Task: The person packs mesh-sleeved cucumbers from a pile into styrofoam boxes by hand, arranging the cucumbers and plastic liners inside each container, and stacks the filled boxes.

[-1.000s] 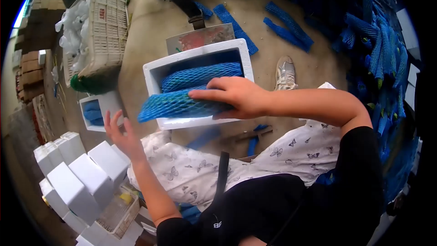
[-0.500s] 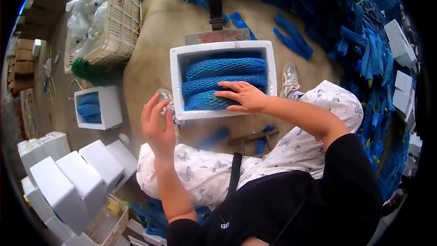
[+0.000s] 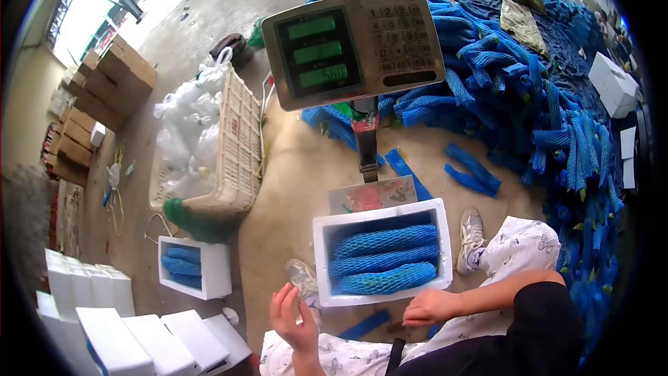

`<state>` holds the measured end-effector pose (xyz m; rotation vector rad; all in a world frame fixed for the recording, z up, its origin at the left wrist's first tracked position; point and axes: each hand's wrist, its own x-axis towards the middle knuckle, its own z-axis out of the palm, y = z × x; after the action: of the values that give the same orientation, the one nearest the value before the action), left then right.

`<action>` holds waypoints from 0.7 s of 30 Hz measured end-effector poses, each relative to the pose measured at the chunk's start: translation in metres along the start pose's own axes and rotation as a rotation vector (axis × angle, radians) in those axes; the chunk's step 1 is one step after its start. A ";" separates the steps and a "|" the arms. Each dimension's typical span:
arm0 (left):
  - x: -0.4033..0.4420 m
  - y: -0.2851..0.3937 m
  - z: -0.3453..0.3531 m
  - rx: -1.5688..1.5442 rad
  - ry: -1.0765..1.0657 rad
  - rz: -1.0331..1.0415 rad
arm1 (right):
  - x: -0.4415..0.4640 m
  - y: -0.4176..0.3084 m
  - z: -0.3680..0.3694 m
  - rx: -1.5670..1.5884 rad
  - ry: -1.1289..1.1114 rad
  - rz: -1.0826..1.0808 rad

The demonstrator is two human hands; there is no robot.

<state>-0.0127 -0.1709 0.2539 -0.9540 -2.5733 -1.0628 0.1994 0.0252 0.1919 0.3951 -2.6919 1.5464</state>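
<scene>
A white foam box (image 3: 445,244) stands on the metal platform (image 3: 372,195) of a weighing scale, in front of my legs. Inside lie three long items in blue foam netting (image 3: 386,240), side by side; something greenish shows faintly through the nearest one. My left hand (image 3: 293,320) is raised off the box's near left corner, fingers apart, holding nothing. Beside the near right edge, my right hand (image 3: 430,308) hangs with loosely bent fingers and nothing visible in it. Above the box, the scale's display (image 3: 355,49) shows lit green digits.
A big heap of blue-netted produce (image 3: 480,69) spreads along the right and back. To the left stand a cream plastic crate (image 3: 240,146) of clear bags and a smaller foam box (image 3: 216,271) with netted items. White foam boxes (image 3: 115,341) crowd the lower left; cardboard cartons (image 3: 122,76) are stacked behind.
My right hand has come off the netted items and out of the box to its near right side. My view has tilted up, bringing the scale's display into sight.
</scene>
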 end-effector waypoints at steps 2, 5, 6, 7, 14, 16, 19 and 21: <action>-0.002 -0.003 0.004 0.016 -0.007 0.003 | -0.005 0.006 0.000 0.014 -0.034 0.084; -0.002 -0.005 0.009 0.023 -0.044 0.015 | -0.005 0.008 -0.001 0.070 -0.015 0.076; -0.002 -0.006 0.011 0.017 -0.051 0.002 | -0.006 0.009 -0.001 0.076 -0.017 0.078; -0.001 -0.006 0.012 0.010 -0.056 -0.009 | -0.007 0.011 0.000 0.063 -0.015 0.080; -0.009 -0.004 0.038 -0.167 -0.258 -0.044 | -0.007 0.021 -0.009 -0.174 -0.037 0.066; -0.018 0.001 0.055 -0.172 -0.463 0.040 | -0.011 0.042 -0.011 -0.224 0.103 0.212; -0.041 0.024 0.084 -0.176 -0.642 0.101 | -0.011 0.055 -0.042 -0.290 0.267 0.395; -0.067 0.027 0.118 -0.035 -0.740 0.193 | -0.008 0.065 -0.057 -0.413 0.387 0.384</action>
<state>0.0630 -0.1081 0.1563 -1.8453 -2.9024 -0.8012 0.1861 0.1068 0.1654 -0.4067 -2.7559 0.9351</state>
